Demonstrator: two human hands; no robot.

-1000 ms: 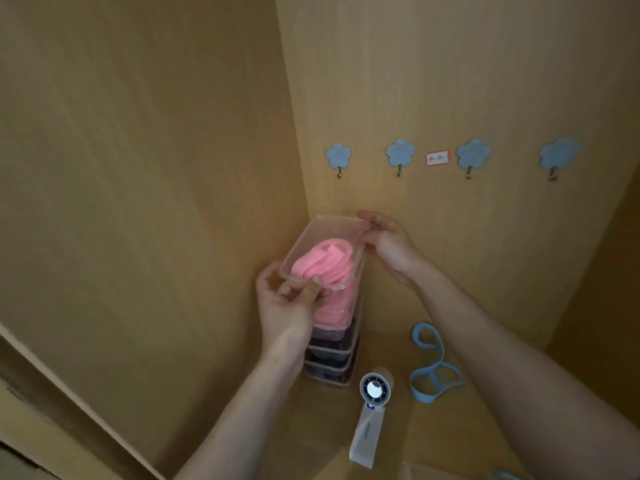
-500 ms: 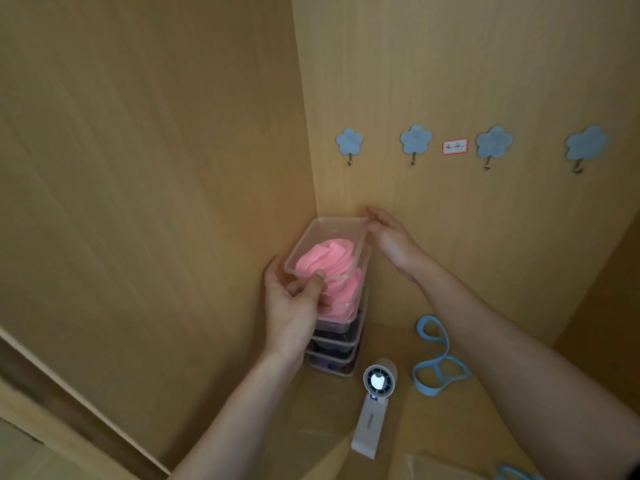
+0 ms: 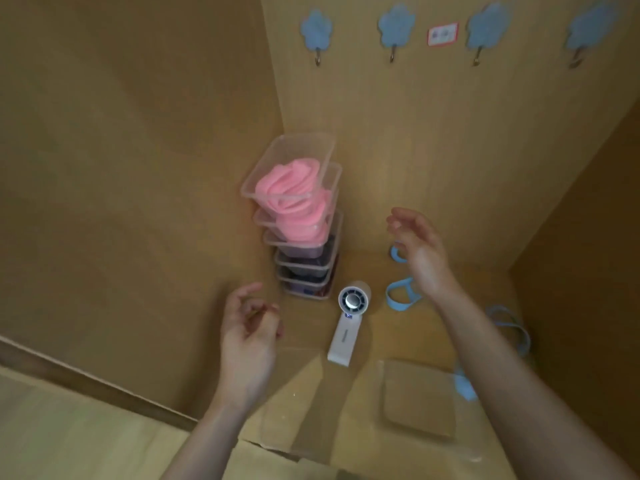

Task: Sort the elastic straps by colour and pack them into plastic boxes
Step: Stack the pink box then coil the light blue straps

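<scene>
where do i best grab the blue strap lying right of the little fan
Pinch the near loop of the blue strap from above with the right hand, which hangs over it. The strap lies flat and limp on the shelf floor, so only its top is open, and the fan lies close on its left.

Four flower hooks [image 3: 316, 29], one handheld fan [image 3: 349, 320], two hands [image 3: 247, 334]

One head-worn wide-angle view, facing forward and down, looking closely into a wooden corner [image 3: 277, 109]
</scene>
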